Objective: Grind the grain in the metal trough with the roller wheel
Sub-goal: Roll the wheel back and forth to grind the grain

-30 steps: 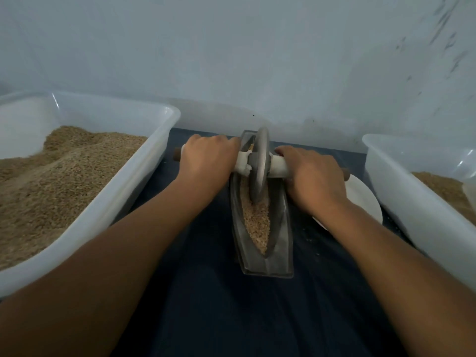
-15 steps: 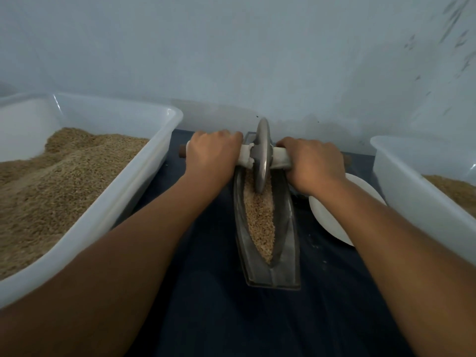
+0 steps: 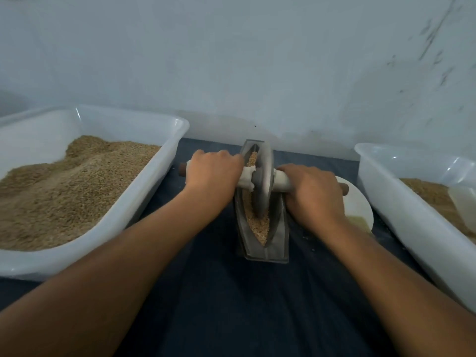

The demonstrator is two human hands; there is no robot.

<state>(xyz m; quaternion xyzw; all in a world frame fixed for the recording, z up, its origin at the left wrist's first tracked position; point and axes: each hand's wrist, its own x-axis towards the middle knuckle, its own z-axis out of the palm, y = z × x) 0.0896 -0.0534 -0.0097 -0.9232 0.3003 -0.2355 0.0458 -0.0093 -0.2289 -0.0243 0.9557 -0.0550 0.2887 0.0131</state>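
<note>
A boat-shaped metal trough (image 3: 277,243) lies lengthwise on the dark cloth, with tan grain (image 3: 258,226) in its groove. The grey roller wheel (image 3: 262,181) stands upright in the groove, near the middle of the trough. A cloth-wrapped wooden axle runs through the wheel. My left hand (image 3: 215,170) grips the axle on the wheel's left side. My right hand (image 3: 313,193) grips it on the right side. The axle's brown ends stick out past both fists.
A large white tub (image 3: 144,202) heaped with grain stands at the left. Another white tub (image 3: 391,199) with grain stands at the right. A white plate (image 3: 359,204) lies between the trough and the right tub. A pale wall rises just behind.
The wheel rolled to the far end of the trough and has now come back toward me, to the middle. Both hands moved with it.
</note>
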